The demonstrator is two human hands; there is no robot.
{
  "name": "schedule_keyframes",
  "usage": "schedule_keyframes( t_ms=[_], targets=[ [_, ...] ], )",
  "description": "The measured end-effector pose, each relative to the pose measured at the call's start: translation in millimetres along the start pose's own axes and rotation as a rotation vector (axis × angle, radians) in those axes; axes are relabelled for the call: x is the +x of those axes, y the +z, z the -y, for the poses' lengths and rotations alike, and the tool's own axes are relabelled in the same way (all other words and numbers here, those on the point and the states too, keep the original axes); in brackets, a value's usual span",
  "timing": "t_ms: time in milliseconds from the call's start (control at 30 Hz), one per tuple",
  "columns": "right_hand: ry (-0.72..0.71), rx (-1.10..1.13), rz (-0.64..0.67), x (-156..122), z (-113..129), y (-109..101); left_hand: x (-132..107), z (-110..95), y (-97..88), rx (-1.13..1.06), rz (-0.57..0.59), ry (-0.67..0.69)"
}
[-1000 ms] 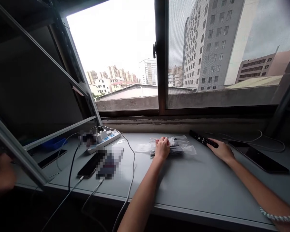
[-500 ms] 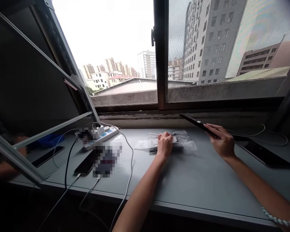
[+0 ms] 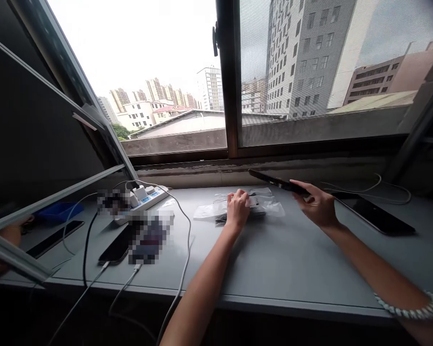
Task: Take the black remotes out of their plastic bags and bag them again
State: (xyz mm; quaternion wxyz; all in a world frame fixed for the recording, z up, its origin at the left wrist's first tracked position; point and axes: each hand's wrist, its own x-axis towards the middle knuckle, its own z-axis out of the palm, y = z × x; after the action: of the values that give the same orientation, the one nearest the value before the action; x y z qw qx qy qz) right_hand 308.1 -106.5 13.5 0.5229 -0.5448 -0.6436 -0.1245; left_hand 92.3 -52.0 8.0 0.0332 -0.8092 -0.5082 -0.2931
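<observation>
My right hand (image 3: 315, 206) grips a long black remote control (image 3: 274, 181) by its near end and holds it lifted above the grey desk (image 3: 281, 269), its far end pointing left toward the window. My left hand (image 3: 238, 210) rests with curled fingers on a pile of clear plastic bags (image 3: 270, 207) that lie over a flat dark object in the middle of the desk. Fingertips of the left hand pinch at the bags.
A white power strip (image 3: 144, 202) with plugs and trailing cables sits at the left, beside a phone (image 3: 115, 249) on charge. A dark tablet (image 3: 373, 215) lies at the right. Another person's hand (image 3: 10, 234) shows at the far left, behind a metal shelf frame (image 3: 18, 259).
My right hand has picked the remote up off the desk and swung it left and up. My left hand stays on the bags. The view has shifted down and left.
</observation>
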Motion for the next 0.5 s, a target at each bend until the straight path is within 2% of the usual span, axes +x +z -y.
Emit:
schedule_keyframes(
  t_ms=[133, 267, 400, 500],
  targets=[
    [0.266, 0.172, -0.089, 2.6, 4.2, 2.1, 0.5, 1.4, -0.2, -0.063, -0.028, 0.015],
    [0.521, 0.373, -0.192, 7.4, -3.8, 2.6, -1.1, 0.8, -1.2, -0.091, -0.049, 0.032],
    [0.668, 0.554, -0.233, 10.1, -14.8, 7.5, -2.9, 0.7, -1.9, -0.073, -0.008, 0.019],
    [0.732, 0.682, -0.224, 10.7, -14.4, 9.6, -3.4, 1.6, -1.9, -0.063, 0.009, 0.049]
  ],
)
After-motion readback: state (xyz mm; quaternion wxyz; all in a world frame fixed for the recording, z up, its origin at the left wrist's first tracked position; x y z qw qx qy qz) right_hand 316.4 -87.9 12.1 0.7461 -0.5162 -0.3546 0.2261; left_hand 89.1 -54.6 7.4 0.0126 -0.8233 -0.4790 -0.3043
